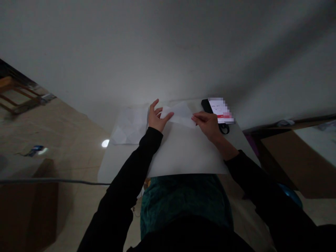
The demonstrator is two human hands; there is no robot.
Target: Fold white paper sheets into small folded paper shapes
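A white sheet of paper [180,113], apparently folded, is held between my two hands above the white table [183,150]. My left hand [158,117] grips its left end, thumb across the top and the index finger stretched upward. At the right end, my right hand [207,122] pinches the paper's edge between thumb and fingertips. To the left of my left hand lies more white paper [131,124] with crease lines on it. Just beyond my right hand rests a phone [217,110] with a lit, partly blurred screen.
A pale wall [168,52] rises right behind the table. Cardboard boxes [299,157] stand on the right, and another brown box [28,206] is at lower left. A dark cable [57,180] runs toward the table's left side. A wooden stool [13,91] shows at far left.
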